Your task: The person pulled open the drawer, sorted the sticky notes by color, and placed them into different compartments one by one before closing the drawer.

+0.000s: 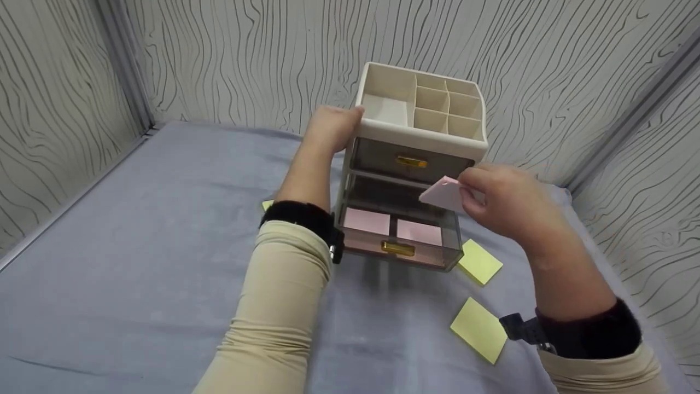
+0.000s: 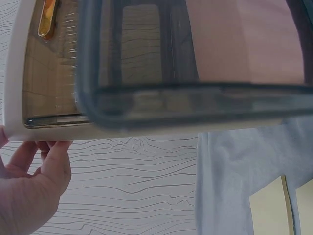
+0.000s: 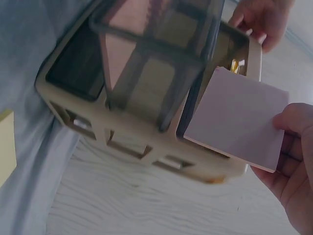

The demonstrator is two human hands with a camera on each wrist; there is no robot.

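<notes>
In the head view, a cream drawer organizer (image 1: pixel 426 137) stands with one smoky clear drawer (image 1: pixel 398 258) pulled out below the shut top drawer (image 1: pixel 377 156). Two pink sticky note pads, one on the left (image 1: pixel 367 221) and one on the right (image 1: pixel 420 232), lie side by side in the open drawer. My left hand (image 1: pixel 332 128) holds the organizer by its upper left side, fingertips against the side wall in the left wrist view. Between thumb and fingers, my right hand (image 1: pixel 500 200) pinches another pink sticky note pad (image 3: pixel 239 117), tilted above the right side of the open drawer.
Two yellow sticky note pads, one near the drawer (image 1: pixel 481 262) and one closer to me (image 1: pixel 481 330), lie on the grey cloth (image 1: pixel 136 262). A yellow corner (image 1: pixel 267 204) peeks out beside my left forearm. Patterned panels (image 1: pixel 246 60) stand behind the organizer, whose top has several compartments.
</notes>
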